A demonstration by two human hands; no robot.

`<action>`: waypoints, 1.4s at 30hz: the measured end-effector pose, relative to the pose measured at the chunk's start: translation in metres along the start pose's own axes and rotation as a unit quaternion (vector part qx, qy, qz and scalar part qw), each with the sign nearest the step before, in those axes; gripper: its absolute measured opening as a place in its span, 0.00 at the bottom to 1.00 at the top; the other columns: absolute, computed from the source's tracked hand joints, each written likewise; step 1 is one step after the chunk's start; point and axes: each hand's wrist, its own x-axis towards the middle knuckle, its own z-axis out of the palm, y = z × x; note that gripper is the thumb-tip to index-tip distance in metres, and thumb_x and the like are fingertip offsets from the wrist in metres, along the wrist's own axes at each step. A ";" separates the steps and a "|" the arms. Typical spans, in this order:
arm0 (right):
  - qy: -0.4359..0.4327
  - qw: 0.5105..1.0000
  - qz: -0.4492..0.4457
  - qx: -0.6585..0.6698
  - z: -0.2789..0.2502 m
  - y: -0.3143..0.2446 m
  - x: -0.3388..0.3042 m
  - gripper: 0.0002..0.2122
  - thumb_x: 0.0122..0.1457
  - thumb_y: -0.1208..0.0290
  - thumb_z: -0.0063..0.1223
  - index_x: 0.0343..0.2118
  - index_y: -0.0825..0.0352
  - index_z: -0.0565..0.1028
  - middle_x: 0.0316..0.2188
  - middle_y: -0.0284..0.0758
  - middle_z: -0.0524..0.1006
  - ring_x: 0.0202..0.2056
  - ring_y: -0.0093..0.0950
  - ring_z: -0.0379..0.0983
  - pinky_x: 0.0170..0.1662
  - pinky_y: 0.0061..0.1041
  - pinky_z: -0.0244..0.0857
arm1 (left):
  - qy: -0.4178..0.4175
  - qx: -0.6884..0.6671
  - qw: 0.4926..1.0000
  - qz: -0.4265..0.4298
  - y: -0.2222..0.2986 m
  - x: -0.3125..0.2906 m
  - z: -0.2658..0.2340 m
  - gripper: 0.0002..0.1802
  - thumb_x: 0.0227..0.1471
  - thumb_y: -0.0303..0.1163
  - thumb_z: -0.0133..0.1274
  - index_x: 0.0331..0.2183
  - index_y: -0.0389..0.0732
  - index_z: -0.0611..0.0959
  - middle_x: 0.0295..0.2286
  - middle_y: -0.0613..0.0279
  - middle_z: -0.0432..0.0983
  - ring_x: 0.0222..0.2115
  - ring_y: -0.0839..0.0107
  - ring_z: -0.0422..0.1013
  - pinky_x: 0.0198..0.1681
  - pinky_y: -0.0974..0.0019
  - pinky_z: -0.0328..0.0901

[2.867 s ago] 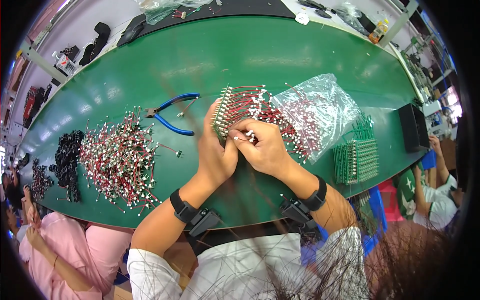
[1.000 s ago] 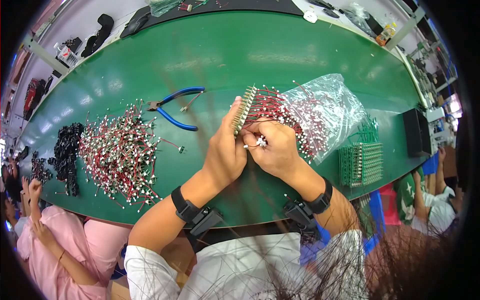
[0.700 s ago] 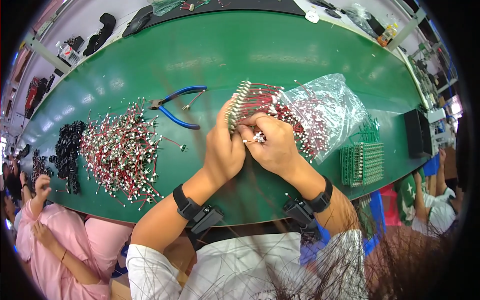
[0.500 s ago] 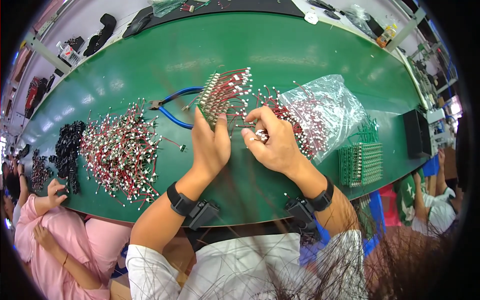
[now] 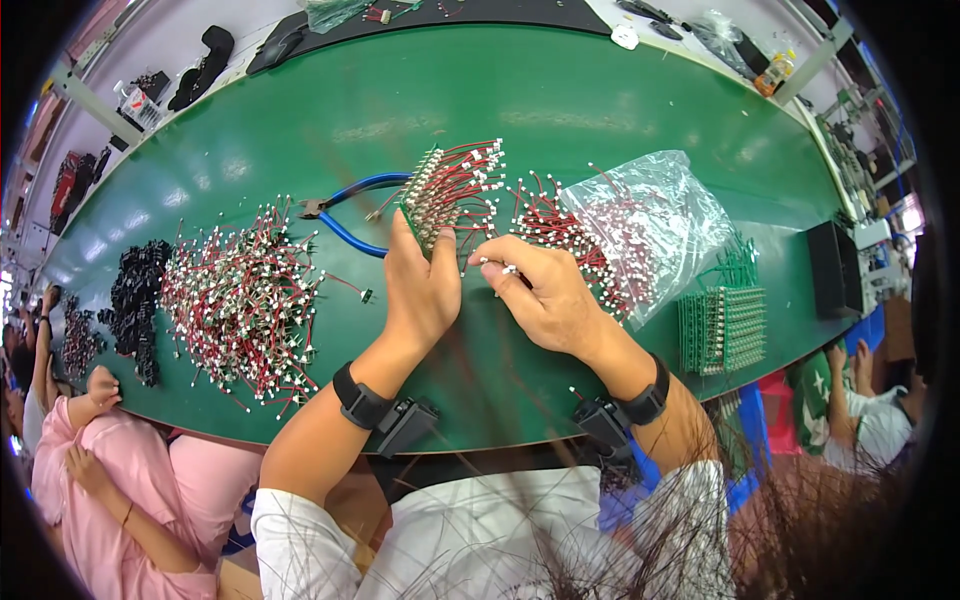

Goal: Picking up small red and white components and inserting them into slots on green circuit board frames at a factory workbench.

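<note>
A green circuit board panel (image 5: 421, 226) stands tilted in my left hand (image 5: 425, 290), fingers behind it and thumb along its near edge. Rows of red wires with white plugs stick out from it to the right. Just right of its lower end, my right hand (image 5: 552, 295) is closed in a pinch on small wire leads (image 5: 509, 269) with white plugs; the fingertips partly hide them. Beyond that hand lies a heap of red wire leads (image 5: 545, 222), partly under a clear plastic bag (image 5: 685, 205). Blue-handled cutters (image 5: 345, 234) lie behind the panel.
Left on the green table (image 5: 480, 90) are a large pile of red-wired parts (image 5: 245, 295) and a heap of black parts (image 5: 140, 300). A stack of green boards (image 5: 722, 330) and a black box (image 5: 833, 268) stand right. A person in pink (image 5: 130, 480) sits at left.
My right hand has moved left and slightly nearer to me, closer to the panel's lower end. My left hand has stayed almost still. The neighbour's hand at left has shifted.
</note>
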 end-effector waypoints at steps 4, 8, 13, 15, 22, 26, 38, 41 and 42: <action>0.000 1.000 0.004 0.011 0.002 -0.001 0.000 0.07 0.62 0.75 0.48 0.40 0.70 0.76 0.24 0.40 0.75 0.21 0.29 0.73 0.27 0.26 0.65 | -0.002 0.022 1.000 -0.010 -0.006 -0.002 -0.002 0.17 0.57 0.25 0.46 0.47 0.26 0.70 0.37 0.44 0.77 0.37 0.53 0.74 0.43 0.59 0.66; 0.030 0.999 -0.014 0.024 0.005 0.003 -0.002 0.05 0.60 0.76 0.51 0.37 0.70 0.76 0.24 0.40 0.76 0.22 0.30 0.73 0.27 0.28 0.65 | -0.008 0.036 0.999 0.025 -0.002 -0.002 -0.001 0.21 0.57 0.24 0.46 0.51 0.27 0.68 0.38 0.45 0.77 0.38 0.55 0.75 0.43 0.60 0.67; 0.045 0.999 -0.026 -0.008 0.002 -0.005 -0.001 0.03 0.56 0.79 0.55 0.32 0.70 0.78 0.23 0.38 0.74 0.21 0.29 0.71 0.25 0.26 0.64 | -0.032 0.019 0.999 0.030 0.009 -0.002 0.000 0.24 0.57 0.22 0.45 0.55 0.29 0.65 0.40 0.46 0.77 0.40 0.56 0.76 0.44 0.60 0.68; 0.072 0.997 -0.031 -0.001 0.004 -0.004 -0.002 0.04 0.53 0.80 0.58 0.32 0.70 0.79 0.22 0.36 0.73 0.21 0.27 0.71 0.24 0.24 0.63 | -0.047 0.028 0.998 0.041 0.013 -0.003 0.000 0.24 0.57 0.22 0.44 0.56 0.29 0.65 0.42 0.45 0.77 0.42 0.55 0.76 0.46 0.60 0.68; 0.140 0.987 -0.075 -0.039 0.008 0.000 0.000 0.05 0.51 0.79 0.61 0.32 0.70 0.80 0.23 0.39 0.78 0.23 0.30 0.75 0.26 0.25 0.67 | -0.099 0.035 0.993 0.043 0.016 -0.012 0.003 0.27 0.56 0.20 0.44 0.57 0.29 0.64 0.44 0.40 0.76 0.44 0.49 0.75 0.48 0.58 0.68; 0.145 0.981 -0.097 -0.079 0.010 0.001 -0.001 0.04 0.51 0.78 0.59 0.30 0.70 0.78 0.25 0.40 0.78 0.24 0.35 0.76 0.26 0.30 0.69 | -0.121 0.051 0.989 0.067 0.019 -0.013 0.004 0.29 0.54 0.20 0.45 0.58 0.29 0.63 0.46 0.38 0.75 0.45 0.47 0.75 0.49 0.57 0.68; 0.115 0.990 -0.049 -0.061 0.011 -0.002 -0.001 0.03 0.53 0.77 0.56 0.28 0.71 0.75 0.24 0.42 0.77 0.24 0.39 0.76 0.27 0.34 0.69 | -0.128 0.074 0.983 0.105 0.013 -0.016 0.006 0.30 0.54 0.18 0.46 0.59 0.34 0.63 0.44 0.45 0.77 0.44 0.56 0.77 0.48 0.61 0.69; 0.119 0.989 -0.045 -0.072 0.014 -0.003 -0.002 0.03 0.53 0.77 0.56 0.27 0.70 0.74 0.23 0.42 0.77 0.24 0.39 0.75 0.26 0.34 0.69 | -0.129 0.089 0.982 0.103 0.013 -0.017 0.006 0.30 0.54 0.20 0.48 0.59 0.34 0.63 0.43 0.45 0.78 0.42 0.55 0.78 0.46 0.60 0.70; 0.125 0.988 -0.049 -0.078 0.016 -0.003 -0.002 0.04 0.53 0.77 0.56 0.27 0.70 0.74 0.23 0.42 0.77 0.23 0.39 0.75 0.26 0.34 0.69 | -0.132 0.104 0.981 0.097 0.012 -0.017 0.006 0.30 0.54 0.21 0.48 0.59 0.34 0.63 0.42 0.46 0.78 0.41 0.54 0.78 0.45 0.60 0.70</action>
